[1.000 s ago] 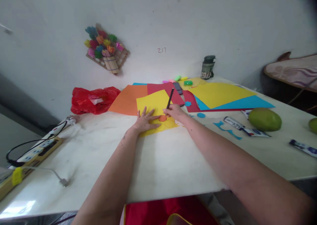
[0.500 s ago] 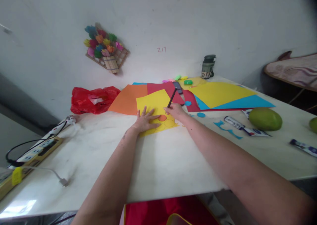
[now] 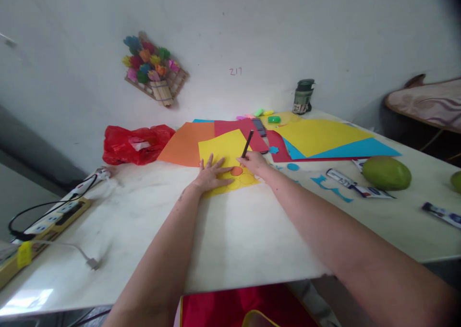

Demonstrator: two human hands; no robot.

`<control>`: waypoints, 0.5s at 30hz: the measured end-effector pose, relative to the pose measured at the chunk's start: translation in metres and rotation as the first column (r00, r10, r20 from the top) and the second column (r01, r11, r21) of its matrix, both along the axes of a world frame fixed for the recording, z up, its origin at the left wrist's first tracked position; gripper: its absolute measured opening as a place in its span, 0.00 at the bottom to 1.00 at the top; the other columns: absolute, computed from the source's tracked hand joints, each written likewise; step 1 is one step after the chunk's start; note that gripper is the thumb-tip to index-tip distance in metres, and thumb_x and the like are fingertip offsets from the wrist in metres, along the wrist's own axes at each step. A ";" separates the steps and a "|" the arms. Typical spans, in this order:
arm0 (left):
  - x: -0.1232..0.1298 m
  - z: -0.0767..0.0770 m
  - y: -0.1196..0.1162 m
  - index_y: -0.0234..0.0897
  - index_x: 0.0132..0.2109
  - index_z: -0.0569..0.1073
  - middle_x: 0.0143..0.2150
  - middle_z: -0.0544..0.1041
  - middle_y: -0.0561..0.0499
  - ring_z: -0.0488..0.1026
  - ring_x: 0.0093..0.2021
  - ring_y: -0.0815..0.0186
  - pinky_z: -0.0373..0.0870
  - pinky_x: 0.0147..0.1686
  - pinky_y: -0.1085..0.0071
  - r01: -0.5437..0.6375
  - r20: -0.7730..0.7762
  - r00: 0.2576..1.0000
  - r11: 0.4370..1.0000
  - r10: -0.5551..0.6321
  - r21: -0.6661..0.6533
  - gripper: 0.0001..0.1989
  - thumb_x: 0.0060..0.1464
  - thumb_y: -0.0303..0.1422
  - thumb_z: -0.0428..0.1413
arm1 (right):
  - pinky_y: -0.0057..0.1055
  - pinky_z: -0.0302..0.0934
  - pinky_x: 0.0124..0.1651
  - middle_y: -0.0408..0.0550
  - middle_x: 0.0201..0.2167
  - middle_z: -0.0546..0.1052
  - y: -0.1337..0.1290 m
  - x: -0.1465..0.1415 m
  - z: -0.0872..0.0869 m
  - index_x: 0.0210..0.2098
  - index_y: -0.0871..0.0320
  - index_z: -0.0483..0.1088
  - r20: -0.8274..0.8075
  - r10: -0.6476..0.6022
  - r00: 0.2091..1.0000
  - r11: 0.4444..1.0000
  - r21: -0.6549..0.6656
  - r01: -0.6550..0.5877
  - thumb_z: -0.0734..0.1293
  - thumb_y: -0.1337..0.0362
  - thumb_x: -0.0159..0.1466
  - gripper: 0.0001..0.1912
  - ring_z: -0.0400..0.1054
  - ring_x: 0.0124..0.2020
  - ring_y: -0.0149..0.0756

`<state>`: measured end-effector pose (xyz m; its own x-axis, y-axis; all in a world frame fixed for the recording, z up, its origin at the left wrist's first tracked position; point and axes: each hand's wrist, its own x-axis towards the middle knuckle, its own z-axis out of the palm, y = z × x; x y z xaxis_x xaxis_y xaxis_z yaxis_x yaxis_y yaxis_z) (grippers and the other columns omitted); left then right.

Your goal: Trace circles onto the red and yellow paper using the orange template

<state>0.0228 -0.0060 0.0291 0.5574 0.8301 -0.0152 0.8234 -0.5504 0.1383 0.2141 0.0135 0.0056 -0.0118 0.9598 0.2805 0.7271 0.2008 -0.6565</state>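
Note:
A yellow paper sheet [image 3: 223, 147] lies on the table, with several circle outlines drawn near its front edge. On it rests a small orange disc [image 3: 236, 171]. My left hand [image 3: 212, 175] lies flat on the sheet with fingers spread, one fingertip touching the disc's left edge. Pinched in my right hand [image 3: 254, 162] is a dark pen [image 3: 247, 143], its tip down at the disc's upper right edge.
Orange paper [image 3: 187, 144], a red plastic bag [image 3: 139, 143] and a power strip [image 3: 57, 221] are on the left. Rightward lie blue cut-outs [image 3: 292, 167], glue tubes [image 3: 340, 178], a green mango-like fruit [image 3: 386, 173] and more yellow paper [image 3: 320, 135]. A bottle [image 3: 303, 97] stands behind.
The pen has tilted more upright and its top has shifted left. My right hand has moved slightly along the disc's edge. My left hand stays in place.

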 end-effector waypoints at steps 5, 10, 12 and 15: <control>0.000 -0.001 0.001 0.60 0.53 0.55 0.60 0.42 0.64 0.23 0.58 0.54 0.21 0.50 0.47 0.004 0.011 1.000 1.000 -0.004 -0.002 0.28 0.43 0.57 0.43 | 0.23 0.53 0.26 0.46 0.26 0.74 -0.002 -0.001 0.002 0.28 0.58 0.70 0.019 -0.005 1.000 1.000 -0.012 0.005 0.59 0.54 0.53 0.15 0.65 0.27 0.30; 0.000 0.000 0.000 0.60 0.53 0.55 0.60 0.41 0.64 0.23 0.58 0.54 0.21 0.50 0.48 0.000 0.007 1.000 1.000 0.000 -0.002 0.29 0.43 0.57 0.42 | 0.24 0.54 0.27 0.47 0.26 0.74 -0.002 -0.001 0.003 0.29 0.57 0.69 -0.009 -0.020 1.000 1.000 -0.023 0.019 0.59 0.54 0.53 0.15 0.65 0.27 0.31; 0.000 0.000 0.000 0.60 0.53 0.55 0.61 0.41 0.65 0.22 0.58 0.54 0.21 0.50 0.48 -0.001 0.004 1.000 1.000 0.001 -0.005 0.29 0.43 0.58 0.42 | 0.24 0.54 0.27 0.47 0.26 0.74 -0.002 -0.001 0.003 0.29 0.57 0.69 -0.014 -0.018 1.000 0.999 -0.029 0.018 0.59 0.54 0.53 0.14 0.65 0.27 0.31; 0.000 0.000 0.000 0.60 0.53 0.55 0.61 0.40 0.65 0.22 0.58 0.54 0.20 0.50 0.49 -0.003 -0.006 1.000 1.000 0.003 -0.014 0.29 0.43 0.58 0.42 | 0.24 0.54 0.27 0.47 0.26 0.74 -0.002 0.000 0.002 0.28 0.57 0.69 0.004 -0.009 1.000 1.000 -0.030 0.009 0.59 0.55 0.53 0.14 0.65 0.27 0.30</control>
<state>0.0230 -0.0062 0.0295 0.5548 0.8314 -0.0303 0.8259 -0.5459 0.1410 0.2138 0.0117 0.0081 -0.0045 0.9679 0.2514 0.7311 0.1747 -0.6595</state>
